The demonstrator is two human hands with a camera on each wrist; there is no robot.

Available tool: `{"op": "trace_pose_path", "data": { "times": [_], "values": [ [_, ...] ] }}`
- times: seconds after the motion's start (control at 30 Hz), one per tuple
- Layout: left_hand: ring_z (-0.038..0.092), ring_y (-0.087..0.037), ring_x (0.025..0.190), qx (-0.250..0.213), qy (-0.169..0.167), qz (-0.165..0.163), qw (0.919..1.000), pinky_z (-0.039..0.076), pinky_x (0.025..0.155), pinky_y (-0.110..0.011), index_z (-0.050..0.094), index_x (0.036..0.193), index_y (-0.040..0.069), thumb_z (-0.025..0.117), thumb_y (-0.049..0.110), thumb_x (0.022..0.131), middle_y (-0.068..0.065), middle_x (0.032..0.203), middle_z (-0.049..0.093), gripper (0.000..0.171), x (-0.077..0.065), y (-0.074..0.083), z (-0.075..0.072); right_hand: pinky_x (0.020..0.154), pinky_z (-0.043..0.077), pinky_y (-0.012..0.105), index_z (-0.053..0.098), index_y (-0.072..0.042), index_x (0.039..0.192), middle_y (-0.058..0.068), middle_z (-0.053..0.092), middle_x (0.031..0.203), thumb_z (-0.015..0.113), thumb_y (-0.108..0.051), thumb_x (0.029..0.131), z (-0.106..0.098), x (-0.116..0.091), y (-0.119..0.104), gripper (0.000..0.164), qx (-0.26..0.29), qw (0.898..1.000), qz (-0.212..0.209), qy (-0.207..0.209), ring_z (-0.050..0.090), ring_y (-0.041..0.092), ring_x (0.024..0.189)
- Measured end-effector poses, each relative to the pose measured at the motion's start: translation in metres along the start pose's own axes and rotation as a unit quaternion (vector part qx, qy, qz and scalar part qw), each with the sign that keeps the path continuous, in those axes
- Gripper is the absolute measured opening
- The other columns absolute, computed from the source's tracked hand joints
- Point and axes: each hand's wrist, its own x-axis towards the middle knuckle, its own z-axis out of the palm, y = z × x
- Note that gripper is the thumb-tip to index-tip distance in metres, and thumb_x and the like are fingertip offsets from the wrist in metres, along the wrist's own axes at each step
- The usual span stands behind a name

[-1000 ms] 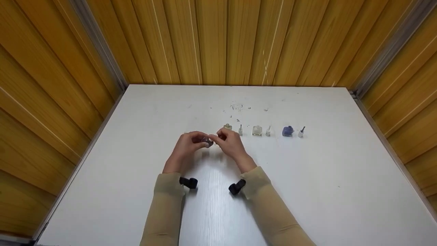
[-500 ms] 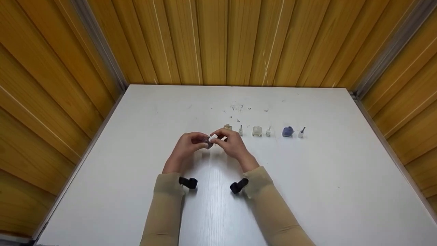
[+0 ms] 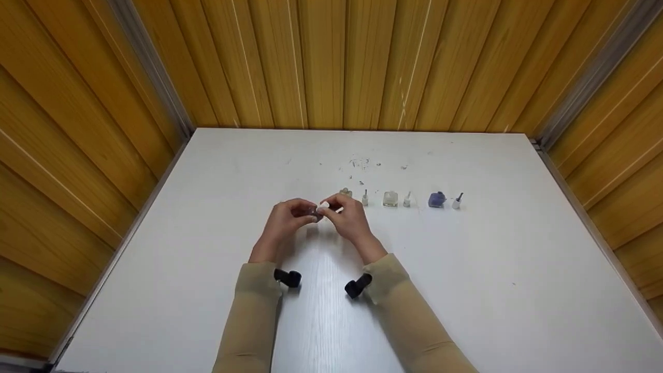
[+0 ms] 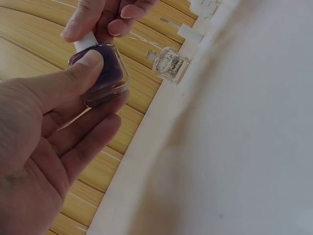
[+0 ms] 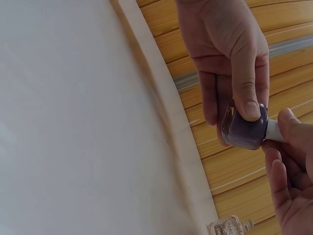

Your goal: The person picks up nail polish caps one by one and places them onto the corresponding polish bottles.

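Note:
My left hand [image 3: 279, 223] holds a small glass bottle of dark purple nail polish [image 4: 111, 73], thumb on one face and fingers behind it. From the other side, my right hand [image 3: 353, 220] pinches the white cap [image 5: 275, 131] between thumb and fingers. The cap meets the bottle's neck, and no brush shows between them. Both hands are raised over the white table, with the bottle tilted on its side. Beyond my right fingers stands a glittery clear nail polish bottle [image 4: 171, 64], uncapped, partly hidden in the head view.
To the right stand a white brush cap [image 3: 365, 198], a clear polish bottle [image 3: 390, 199], another brush cap [image 3: 407, 199], a blue-purple polish bottle [image 3: 436, 199] and its brush cap [image 3: 457, 201]. The caps stand brush-up. Wood-panelled walls [image 3: 331, 62] enclose the white table [image 3: 207, 290].
My right fingers have shifted their grip on the cap, which shows white between them now. The bottle has turned slightly in my left hand. The row of bottles has not moved.

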Motion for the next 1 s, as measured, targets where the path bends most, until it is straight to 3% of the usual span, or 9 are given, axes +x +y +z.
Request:
{"op": "trace_pose_path", "data": {
  "times": [0.13,0.37,0.6,0.83,1.0],
  "values": [
    [0.075,-0.023,0.098,0.005,0.007,-0.016,0.9998,0.062,0.086,-0.031,0.076,0.109,0.002,0.079,0.001,0.088,-0.013,0.104,0.077,0.021,0.000,0.001,0.001,0.075,0.059,0.031,0.074,0.000,0.097,0.015,0.073,0.091,0.080,-0.012,0.089,0.003,0.000,-0.001,0.015,0.000,1.000,0.003,0.015,0.070,0.026,0.084],
    [0.074,-0.020,0.094,0.023,0.022,-0.007,0.9995,0.062,0.084,-0.031,0.076,0.106,0.005,0.081,0.002,0.086,-0.010,0.101,0.077,0.021,0.000,0.000,0.002,0.075,0.056,0.030,0.074,0.000,0.096,0.015,0.074,0.090,0.080,-0.015,0.089,0.005,0.001,-0.005,0.017,-0.003,0.999,0.017,0.029,0.070,0.027,0.084],
    [0.074,-0.022,0.098,0.022,0.041,-0.025,0.9986,0.062,0.087,-0.033,0.076,0.109,0.007,0.083,0.007,0.086,-0.009,0.104,0.077,0.024,-0.002,-0.005,0.000,0.078,0.058,0.036,0.075,0.001,0.102,0.015,0.076,0.094,0.079,-0.017,0.091,0.010,0.006,-0.009,0.021,-0.020,0.999,0.036,0.005,0.072,0.028,0.089],
    [0.070,-0.022,0.102,0.025,0.078,-0.028,0.9962,0.056,0.097,-0.041,0.078,0.107,0.010,0.083,0.012,0.087,-0.006,0.105,0.078,0.021,0.004,-0.009,-0.004,0.075,0.057,0.032,0.077,-0.001,0.102,0.014,0.077,0.094,0.078,-0.017,0.092,0.016,0.028,-0.016,0.019,-0.061,0.997,0.049,-0.026,0.071,0.025,0.086],
    [0.070,-0.023,0.100,0.015,0.091,-0.041,0.9949,0.055,0.091,-0.037,0.078,0.108,0.009,0.082,0.010,0.087,-0.008,0.104,0.079,0.021,0.014,-0.012,-0.008,0.074,0.058,0.033,0.077,-0.001,0.104,0.013,0.077,0.095,0.078,-0.018,0.093,0.023,0.042,-0.019,0.019,-0.086,0.994,0.061,-0.031,0.072,0.025,0.087]
  ]
}}
